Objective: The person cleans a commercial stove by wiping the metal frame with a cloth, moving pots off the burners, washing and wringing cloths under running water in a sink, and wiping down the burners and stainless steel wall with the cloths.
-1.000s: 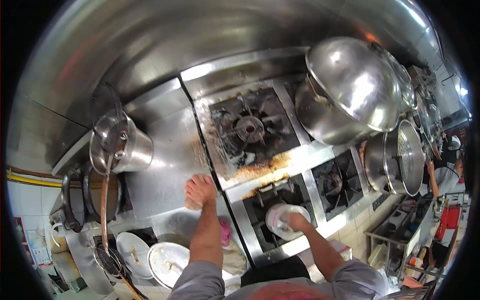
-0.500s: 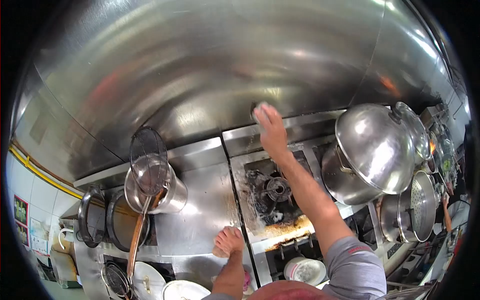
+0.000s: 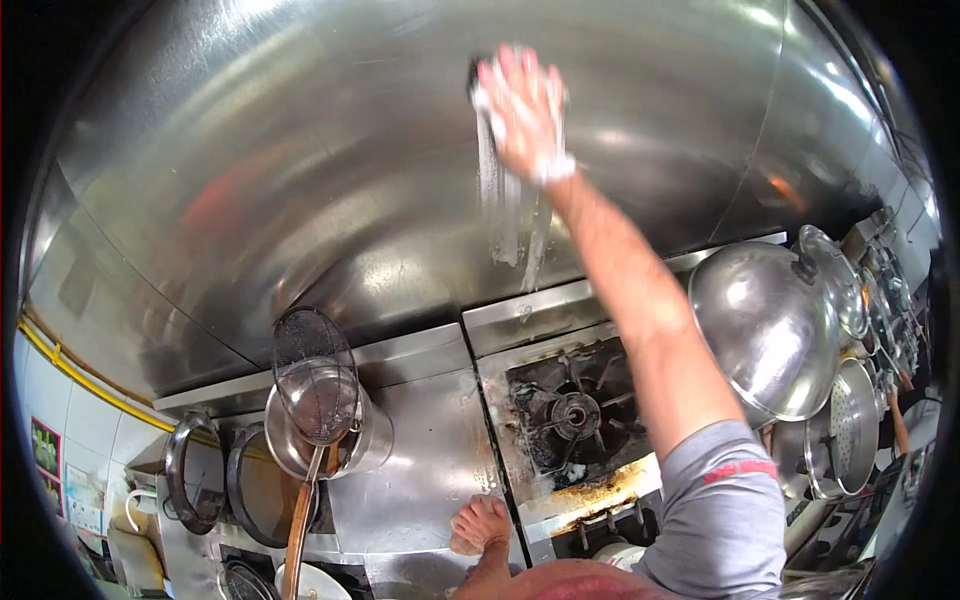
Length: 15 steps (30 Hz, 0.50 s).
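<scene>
My right hand (image 3: pixel 522 110) is raised against the steel wall (image 3: pixel 380 130), fingers stretched over what looks like a dark, foamy scrubbing pad (image 3: pixel 476 80). Most of that pad is hidden by the hand. White suds coat the fingers and wrist, and wet foam streaks (image 3: pixel 505 215) run down the wall below. Lower down, my left hand (image 3: pixel 482 524) leans on the flat steel counter (image 3: pixel 415 450) with its fingers curled in. Whatever may be inside that grip is hidden.
A blackened gas burner (image 3: pixel 574 415) lies below my right arm. Left of the counter, a wire strainer (image 3: pixel 315 375) with a long wooden handle rests on a steel pot (image 3: pixel 378 445). A large domed lid (image 3: pixel 765 330) stands at the right, near a perforated pan (image 3: pixel 853 425).
My right hand has moved up the wall from just above the stove's back ledge, leaving foam streaks. The view has tilted upward a little. My left hand stays on the counter.
</scene>
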Motion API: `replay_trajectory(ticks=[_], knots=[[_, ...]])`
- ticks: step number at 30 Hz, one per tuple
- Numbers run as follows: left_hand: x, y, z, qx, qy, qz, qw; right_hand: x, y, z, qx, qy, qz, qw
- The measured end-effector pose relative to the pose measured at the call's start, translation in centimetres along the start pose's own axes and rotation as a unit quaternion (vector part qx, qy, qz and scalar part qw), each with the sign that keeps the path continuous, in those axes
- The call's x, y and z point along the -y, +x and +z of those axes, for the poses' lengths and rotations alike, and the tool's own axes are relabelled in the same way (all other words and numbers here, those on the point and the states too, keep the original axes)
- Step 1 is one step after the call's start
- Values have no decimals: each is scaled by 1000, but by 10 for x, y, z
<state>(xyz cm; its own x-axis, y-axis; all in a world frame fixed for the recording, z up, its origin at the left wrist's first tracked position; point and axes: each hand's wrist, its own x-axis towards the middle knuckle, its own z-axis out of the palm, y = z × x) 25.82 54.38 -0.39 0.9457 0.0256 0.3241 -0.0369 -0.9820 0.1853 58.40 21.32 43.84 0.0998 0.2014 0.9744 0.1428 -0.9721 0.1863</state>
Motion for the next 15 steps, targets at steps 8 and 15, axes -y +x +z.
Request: replay_trajectory(ticks=[8, 15], knots=[[-2, 0, 1, 16, 14, 2, 1000, -35, 166, -16, -37, -24, -24, 999], [-5, 4, 4, 25, 18, -9, 999, 59, -281, 7, 350, -85, 145, 922]])
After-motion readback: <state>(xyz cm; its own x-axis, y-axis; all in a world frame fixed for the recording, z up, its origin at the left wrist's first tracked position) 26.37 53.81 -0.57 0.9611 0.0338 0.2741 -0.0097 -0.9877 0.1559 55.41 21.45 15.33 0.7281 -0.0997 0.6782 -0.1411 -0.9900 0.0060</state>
